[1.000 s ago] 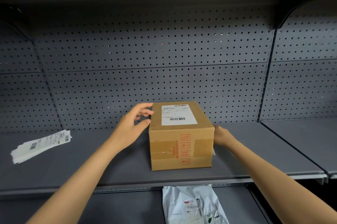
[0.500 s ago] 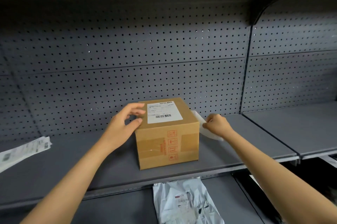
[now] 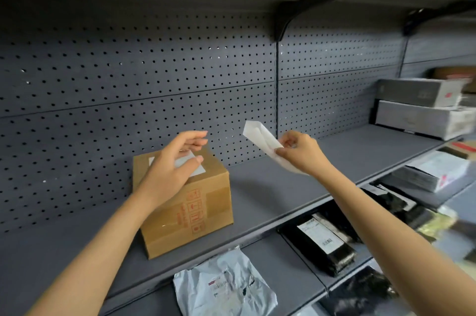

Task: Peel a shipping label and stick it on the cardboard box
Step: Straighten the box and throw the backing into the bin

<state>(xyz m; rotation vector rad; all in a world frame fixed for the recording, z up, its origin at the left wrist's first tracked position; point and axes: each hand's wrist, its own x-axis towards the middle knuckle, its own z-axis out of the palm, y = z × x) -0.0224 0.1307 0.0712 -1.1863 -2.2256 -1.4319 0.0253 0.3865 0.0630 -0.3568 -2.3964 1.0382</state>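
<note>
A brown cardboard box (image 3: 190,215) with red handling symbols stands on the grey shelf (image 3: 270,194). A white shipping label (image 3: 195,169) lies stuck on its top, partly hidden by my left hand (image 3: 175,169), which hovers over the box top with fingers spread and holds nothing. My right hand (image 3: 301,153) is raised to the right of the box, above the shelf, pinching a blank white backing sheet (image 3: 260,138) that is folded and points up to the left.
A pegboard wall (image 3: 154,99) backs the shelf. Grey and white parcels (image 3: 422,107) are stacked at the far right. The lower shelf holds a white mailer bag (image 3: 226,287), black mailer bags (image 3: 324,241) and more packages (image 3: 432,171).
My right hand has come out from beside the box and lifted the white backing sheet up to the right. The view has swung right; the label stack at the left is out of sight.
</note>
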